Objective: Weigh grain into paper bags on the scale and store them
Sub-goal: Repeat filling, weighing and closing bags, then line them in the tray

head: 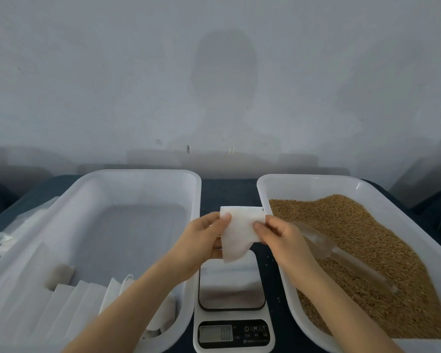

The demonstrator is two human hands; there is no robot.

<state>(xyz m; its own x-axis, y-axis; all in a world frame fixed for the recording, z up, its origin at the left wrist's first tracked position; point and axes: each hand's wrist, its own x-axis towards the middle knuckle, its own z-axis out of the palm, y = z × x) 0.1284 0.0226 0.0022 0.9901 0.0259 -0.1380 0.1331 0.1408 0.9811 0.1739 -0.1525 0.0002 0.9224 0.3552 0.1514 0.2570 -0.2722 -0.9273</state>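
Early to middle stage, by judgement. Bag [239, 231] held in the air above the far end of the scale [231, 296], not yet set down, apparently unfilled: flat, limp, lower corner drooping. Left hand [201, 244] pinching the bag's 9 o'clock edge between thumb and fingers; right hand [281, 239] pinching the 3 o'clock edge likewise. Likely being opened at the mouth; cannot confirm.

Scale platform bare, display lit; digits too blurred to read. Nothing weighed at this moment.

Left tray [138, 175], at 9 o'clock of the scale: several white bags [69, 299] stacked on edge at the near end, far half bare. Whether filled or unused, cannot tell.

Right tray [316, 179], at 3 o'clock of the scale: grain [367, 240] heaped across most of the floor, deeper toward the far right. Clear scoop [341, 256] lying on the grain, bowl toward 11 o'clock, handle toward 5 o'clock, untouched.

A few stray kernels on the dark tabletop [227, 192] between scale and right tray.

Remaining for this bag: opening, placing on platform, scooping to weight, storing in the left tray.
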